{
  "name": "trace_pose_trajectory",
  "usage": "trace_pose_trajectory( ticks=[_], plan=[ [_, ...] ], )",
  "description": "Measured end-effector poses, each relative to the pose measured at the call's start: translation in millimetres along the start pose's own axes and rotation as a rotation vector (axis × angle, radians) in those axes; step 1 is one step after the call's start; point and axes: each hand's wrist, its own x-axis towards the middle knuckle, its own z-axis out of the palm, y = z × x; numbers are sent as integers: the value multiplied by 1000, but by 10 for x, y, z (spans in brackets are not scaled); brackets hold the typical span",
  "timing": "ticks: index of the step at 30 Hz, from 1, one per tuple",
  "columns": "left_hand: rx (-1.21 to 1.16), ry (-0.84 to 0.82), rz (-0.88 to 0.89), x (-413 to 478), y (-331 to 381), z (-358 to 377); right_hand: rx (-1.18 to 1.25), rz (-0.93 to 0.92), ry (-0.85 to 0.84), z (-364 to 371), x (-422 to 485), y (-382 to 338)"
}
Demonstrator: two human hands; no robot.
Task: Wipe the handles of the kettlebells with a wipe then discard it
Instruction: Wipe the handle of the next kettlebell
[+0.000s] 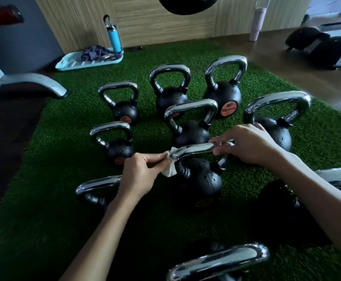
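Observation:
Several black kettlebells with chrome handles stand on green turf (60, 199). The middle kettlebell (202, 179) has its chrome handle (194, 150) between my hands. My left hand (139, 175) pinches a white wipe (170, 168) against the handle's left bend. My right hand (246, 145) grips the handle's right end with thumb and fingers. Other kettlebells surround it: one behind (189, 130), one to the right (275, 128), a small one to the left (118, 147).
A light blue tray (74, 63) with a dark cloth and a blue bottle (113, 38) lies at the back left by the wooden wall. A pink tumbler (255, 27) stands at the back right. Grey machine parts (23, 84) jut in from the left.

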Motion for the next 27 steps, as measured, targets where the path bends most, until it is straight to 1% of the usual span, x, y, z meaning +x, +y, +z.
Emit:
trace_pose_trajectory(
  ticks=[3,5,8,10,13,15,19,21,24,27],
  plan=[
    [34,-12,-18,-129,-140,183,49,53,-7,-42,-22,49],
    [33,48,-26,-163,-166,309,69,70,-27,-94,-46,61],
    [-56,159,-49,-152,-122,427,61,70,-48,-144,-60,56],
    [-71,168,-86,-129,-138,478,64,94,-42,-140,-60,52],
    [-136,140,-230,-14,-166,565,26,145,-1,-118,-77,-7],
    [-296,173,-365,106,-143,604,-8,181,51,-82,-113,-85],
    [-497,397,-587,123,-119,660,-143,176,140,52,-187,-433],
    [-608,452,-698,47,-127,676,-240,165,147,107,-135,-632],
    [-693,463,-765,11,-96,703,-237,200,107,106,-64,-706],
    [-735,513,-785,-19,16,801,-195,200,125,109,-132,-629]
  ],
)
